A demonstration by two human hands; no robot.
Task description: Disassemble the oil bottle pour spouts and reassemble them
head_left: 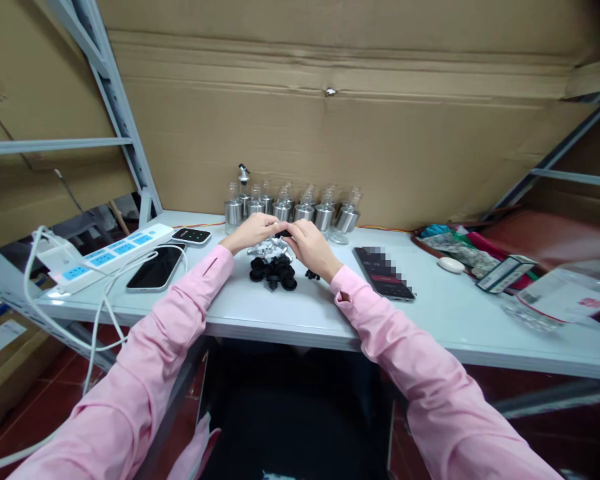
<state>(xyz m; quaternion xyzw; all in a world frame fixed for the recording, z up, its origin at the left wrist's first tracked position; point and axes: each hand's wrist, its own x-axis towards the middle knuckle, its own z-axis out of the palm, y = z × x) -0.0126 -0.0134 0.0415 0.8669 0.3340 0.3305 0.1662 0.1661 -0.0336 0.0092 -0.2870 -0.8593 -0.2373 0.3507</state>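
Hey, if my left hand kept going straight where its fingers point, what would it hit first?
Probably your right hand: the left hand points across at its fingers, with a dark piece at the fingertips. Depth there is unclear.

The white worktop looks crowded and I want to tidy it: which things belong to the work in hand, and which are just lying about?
Seemingly in use: bottles, silver pieces, black parts, small black bits, dark piece between left hand and right hand.

Seemingly just lying about: power strip, left phone, right phone, black-and-white device, white oval object, small box.
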